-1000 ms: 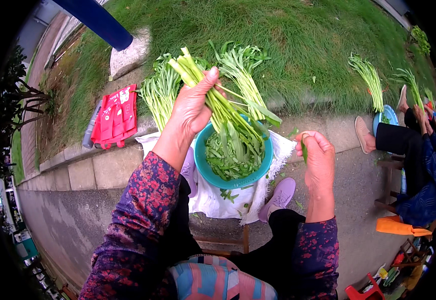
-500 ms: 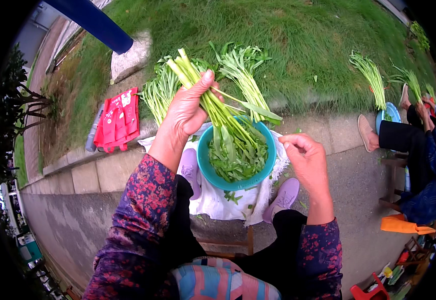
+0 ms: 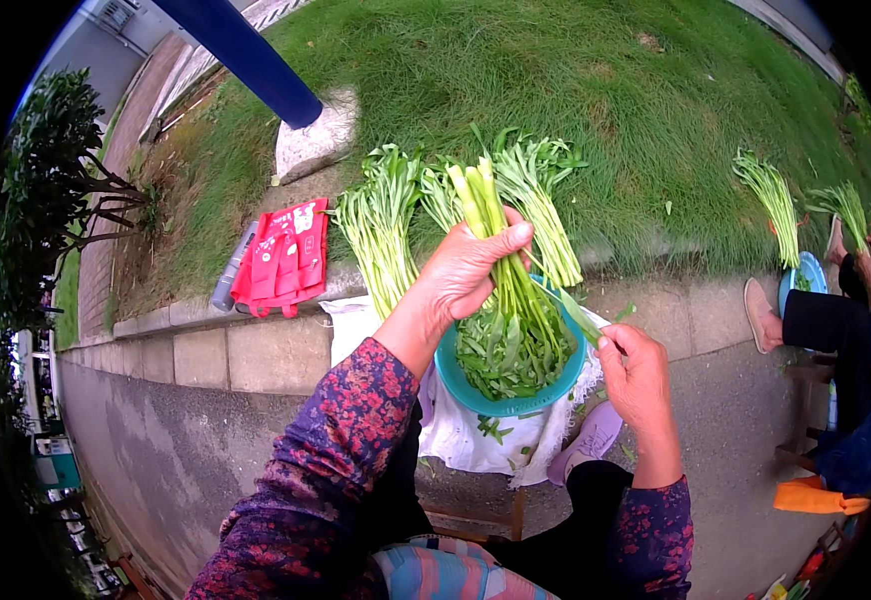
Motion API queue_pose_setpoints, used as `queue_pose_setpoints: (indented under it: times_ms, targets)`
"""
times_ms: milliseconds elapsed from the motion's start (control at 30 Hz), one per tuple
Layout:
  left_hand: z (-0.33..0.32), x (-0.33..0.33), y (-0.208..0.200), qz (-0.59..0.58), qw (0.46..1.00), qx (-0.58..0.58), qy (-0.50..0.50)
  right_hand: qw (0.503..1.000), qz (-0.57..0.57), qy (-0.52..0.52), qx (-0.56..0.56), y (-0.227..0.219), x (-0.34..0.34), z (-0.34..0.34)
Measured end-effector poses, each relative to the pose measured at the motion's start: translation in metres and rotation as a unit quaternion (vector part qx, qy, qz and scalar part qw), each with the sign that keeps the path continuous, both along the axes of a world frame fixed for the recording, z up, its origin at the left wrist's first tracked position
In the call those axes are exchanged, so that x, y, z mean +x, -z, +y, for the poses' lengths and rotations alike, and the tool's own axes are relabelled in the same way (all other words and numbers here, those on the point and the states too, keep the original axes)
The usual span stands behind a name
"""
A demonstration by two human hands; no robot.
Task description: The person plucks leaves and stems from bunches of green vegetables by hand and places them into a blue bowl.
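Note:
My left hand (image 3: 461, 270) is closed round a bunch of water spinach (image 3: 516, 292), its pale cut stem ends pointing up and away and its leafy ends hanging down. Below it stands a teal basin (image 3: 518, 407), partly filled with loose green leaves (image 3: 501, 365). To the right, my right hand (image 3: 640, 378) pinches the end of a long narrow leaf (image 3: 582, 318) that stretches toward the bunch. A white cloth (image 3: 461, 430) lies under the basin, dotted with fallen leaf bits. My left palm's inner side is hidden.
Several water spinach bundles (image 3: 376, 235) lie along the stone curb beyond the basin. A red bag (image 3: 286, 262) and grey cylinder (image 3: 234, 268) rest to the left, near a blue post (image 3: 256, 65). At right, another person's leg (image 3: 806, 312) and a blue basin (image 3: 808, 275) show.
The whole view has shifted, so the scene sits lower and further right. My right hand, earlier pinched beside the basin apart from the bunch, now grips a leaf. My left hand keeps the bunch.

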State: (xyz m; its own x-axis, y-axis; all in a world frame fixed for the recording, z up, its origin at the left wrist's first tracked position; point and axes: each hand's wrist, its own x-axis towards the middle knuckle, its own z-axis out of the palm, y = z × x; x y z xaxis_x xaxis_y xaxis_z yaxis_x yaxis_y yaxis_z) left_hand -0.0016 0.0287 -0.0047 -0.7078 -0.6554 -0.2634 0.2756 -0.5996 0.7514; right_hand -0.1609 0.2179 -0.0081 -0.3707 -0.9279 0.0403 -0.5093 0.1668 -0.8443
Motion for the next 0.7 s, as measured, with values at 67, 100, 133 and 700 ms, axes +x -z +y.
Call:
queue_pose_setpoints:
  times_ms: [67, 100, 133, 700]
  targets:
    - [0.002, 0.001, 0.000, -0.010, 1.000, 0.009, 0.001, 1.000, 0.003, -0.007, 0.010, -0.002, 0.002, -0.001]
    - [0.001, 0.002, -0.002, -0.014, 1.000, -0.005, 0.000, 1.000, 0.004, -0.011, 0.015, -0.002, 0.003, -0.002]
    - [0.003, 0.001, -0.003, -0.012, 1.000, 0.000, 0.001, 1.000, -0.010, -0.002, 0.008, 0.000, 0.002, -0.001]
    - [0.012, -0.008, 0.006, 0.022, 0.995, 0.089, -0.033, 0.877, -0.395, 0.272, -0.043, -0.007, -0.012, -0.006]
